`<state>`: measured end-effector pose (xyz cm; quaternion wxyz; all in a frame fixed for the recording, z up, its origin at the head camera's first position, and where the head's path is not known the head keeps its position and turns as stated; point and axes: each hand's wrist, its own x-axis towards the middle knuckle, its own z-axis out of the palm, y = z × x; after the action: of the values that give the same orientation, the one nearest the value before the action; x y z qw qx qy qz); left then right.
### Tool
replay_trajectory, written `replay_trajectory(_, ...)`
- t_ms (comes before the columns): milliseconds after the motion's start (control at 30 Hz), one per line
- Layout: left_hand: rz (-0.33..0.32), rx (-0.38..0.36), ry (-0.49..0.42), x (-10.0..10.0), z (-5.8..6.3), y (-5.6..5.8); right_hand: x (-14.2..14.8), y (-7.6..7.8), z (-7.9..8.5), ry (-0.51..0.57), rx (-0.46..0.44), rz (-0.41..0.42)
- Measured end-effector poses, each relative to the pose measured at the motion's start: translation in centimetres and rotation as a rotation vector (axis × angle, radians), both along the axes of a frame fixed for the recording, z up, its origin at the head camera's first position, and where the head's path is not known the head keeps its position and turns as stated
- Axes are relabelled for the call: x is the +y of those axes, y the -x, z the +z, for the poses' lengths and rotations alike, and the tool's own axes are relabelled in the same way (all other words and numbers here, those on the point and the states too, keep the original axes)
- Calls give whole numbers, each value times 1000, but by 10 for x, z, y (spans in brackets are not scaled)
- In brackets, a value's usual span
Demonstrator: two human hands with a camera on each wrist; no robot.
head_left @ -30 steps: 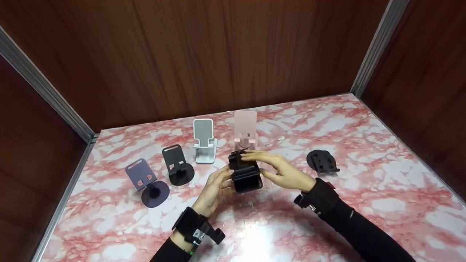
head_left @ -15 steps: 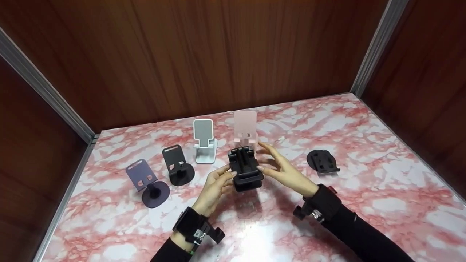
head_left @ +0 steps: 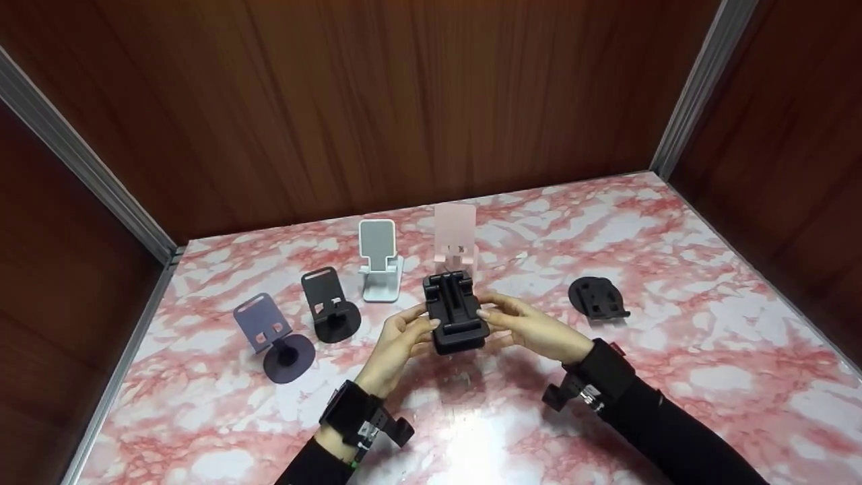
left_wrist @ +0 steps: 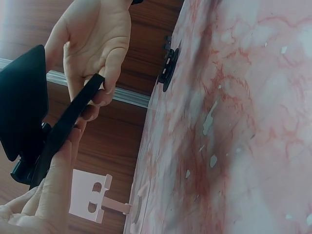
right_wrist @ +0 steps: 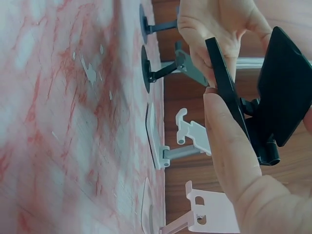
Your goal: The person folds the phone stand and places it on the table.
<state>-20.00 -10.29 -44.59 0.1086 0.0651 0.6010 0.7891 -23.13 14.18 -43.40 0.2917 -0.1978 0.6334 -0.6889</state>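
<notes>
A black folding phone stand [head_left: 458, 316] is held above the table in the head view, its plate partly folded over its base. My left hand [head_left: 397, 340] grips its left edge, thumb on top and fingers beneath. Opposite, my right hand [head_left: 539, 331] holds the right edge, with the thumb on the upper side and fingers lower down. In the left wrist view the black stand [left_wrist: 70, 117] shows edge-on, its plate and base spread apart at a hinge. The right wrist view also shows a gap between plate [right_wrist: 287, 87] and base.
Behind the held stand is a pink phone stand [head_left: 454, 229]. To the left are a white phone stand [head_left: 381, 286], a dark grey one [head_left: 337, 325] and a purple one [head_left: 288, 360]. A folded black stand [head_left: 596, 298] lies right on the marbled table [head_left: 673, 404]. Wooden panels [head_left: 404, 101] enclose the back.
My right hand has moved from the top of the black stand to its right edge, its fingers now lower. The stand has tilted to show its upper face more. My left hand keeps its hold.
</notes>
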Motion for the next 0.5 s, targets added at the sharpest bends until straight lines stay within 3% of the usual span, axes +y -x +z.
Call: replay_trajectory(500, 13, 9, 35, 0, -2, 1, -1, -2, 1, 16, 9, 5)
